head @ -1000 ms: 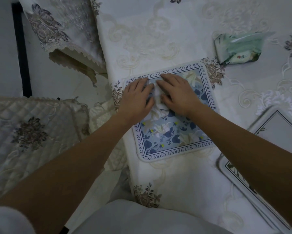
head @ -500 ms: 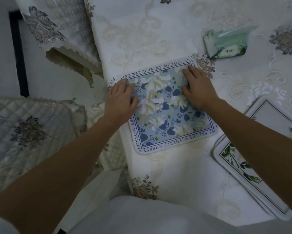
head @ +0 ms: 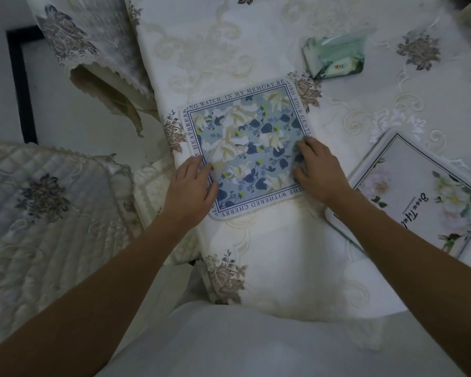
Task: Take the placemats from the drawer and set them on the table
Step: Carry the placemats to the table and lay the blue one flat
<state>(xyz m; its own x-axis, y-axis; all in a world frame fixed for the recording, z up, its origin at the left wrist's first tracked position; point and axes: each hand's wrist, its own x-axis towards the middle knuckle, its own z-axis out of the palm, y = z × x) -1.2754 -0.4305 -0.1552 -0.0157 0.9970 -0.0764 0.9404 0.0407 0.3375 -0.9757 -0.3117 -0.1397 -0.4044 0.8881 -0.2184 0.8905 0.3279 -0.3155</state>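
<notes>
A square blue floral placemat (head: 245, 142) with a lettered border lies flat on the table (head: 269, 268), near its left edge. My left hand (head: 193, 186) rests palm down on the mat's near left corner, fingers spread. My right hand (head: 317, 170) presses flat on the mat's near right edge. Neither hand grips anything. A second placemat (head: 419, 191), white with pale flowers and black script, lies on the table to the right, partly cut off by the frame.
A green pack of tissues (head: 335, 57) lies beyond the blue mat. The table wears a white embroidered cloth. A quilted chair cushion (head: 38, 208) sits at the left, another draped chair (head: 93, 42) at the upper left, with floor between.
Both hands slid apart from the mat's middle and then down toward its near corners, smoothing it flat. The view shifted so more of the second placemat shows.
</notes>
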